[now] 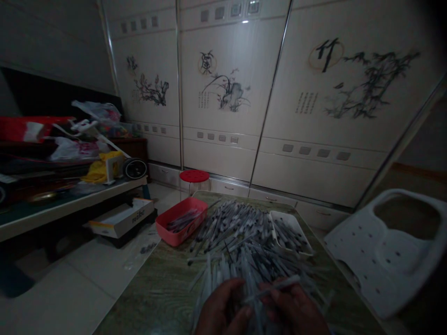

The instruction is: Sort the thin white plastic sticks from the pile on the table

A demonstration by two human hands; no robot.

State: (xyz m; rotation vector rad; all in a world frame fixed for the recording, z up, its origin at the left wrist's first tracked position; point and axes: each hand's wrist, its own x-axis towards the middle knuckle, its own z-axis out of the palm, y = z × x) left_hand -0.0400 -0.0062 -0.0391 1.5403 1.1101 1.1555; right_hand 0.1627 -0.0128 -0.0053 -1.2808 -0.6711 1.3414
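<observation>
Plainly, right hand (292, 304) pinches one tube (289, 282); left hand (220, 308), grip unclear; two trays (177, 237) beyond.

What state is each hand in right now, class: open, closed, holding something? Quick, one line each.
Left hand: fingers curled by the tube's lower end; whether they hold it cannot be told.
Right hand: closed, holding the tube.

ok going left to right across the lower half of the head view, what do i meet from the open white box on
Open white box, coral-red plastic bin, heap of slim pen-like tubes, shallow white tray, white plastic chair.
</observation>
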